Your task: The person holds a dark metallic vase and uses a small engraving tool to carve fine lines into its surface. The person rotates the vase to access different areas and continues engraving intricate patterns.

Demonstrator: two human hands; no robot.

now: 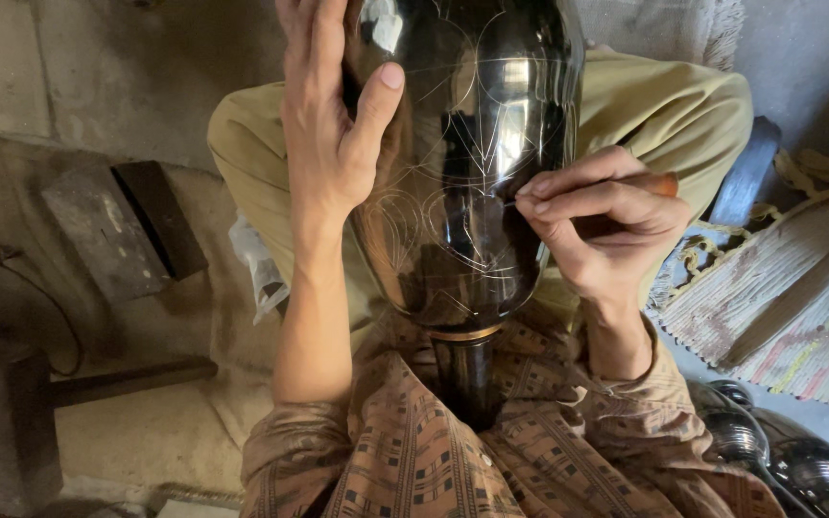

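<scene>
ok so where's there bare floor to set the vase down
Bare floor lies left of the left hand, between the dark metal block and the hammer. The right is crowded: woven mat and shiny metal vessels beside the right hand scribing the dark vase.

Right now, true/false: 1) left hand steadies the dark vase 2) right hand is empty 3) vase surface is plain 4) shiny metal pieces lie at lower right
1) True: the left hand lies flat on the dark glossy vase.
2) False: the right hand pinches a thin tool with an orange handle, its tip at the vase.
3) False: fine scratched line patterns cover it.
4) True: shiny metal pieces lie there.
</scene>
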